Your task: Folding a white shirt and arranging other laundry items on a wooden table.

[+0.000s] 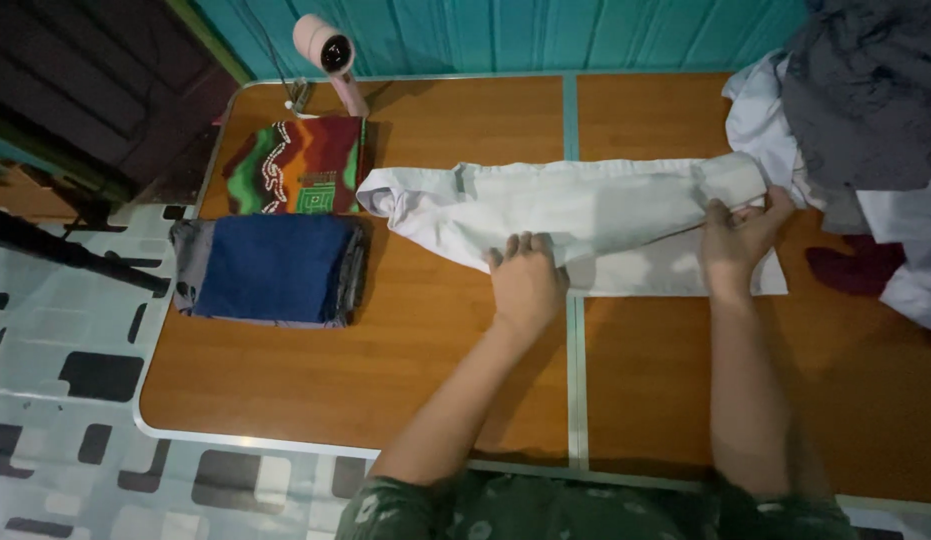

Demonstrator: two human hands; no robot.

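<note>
**White garment half-folded on the wooden bench**

My hands work a white garment that lies stretched across the middle of the bench, folded into a long band over a flat lower layer. My left hand rests flat, fingers spread, on the near edge of the cloth, pressing rather than gripping. My right hand is closed on the right end of the band, thumb up and fingers curled over the fold.

The fabric looks thin, soft and light, creasing easily; I judge it will slump wherever it is unsupported, so the edges and corners of the fold are the places to take hold, with a flat palm to keep it from sliding on the smooth wood-grain top.

To the left sit a folded dark blue cloth and, behind it, a patterned red and green cloth, both squared into neat rectangles. A small pink device stands at the far edge. A loose heap of grey and white clothes spills over the right corner.
</note>
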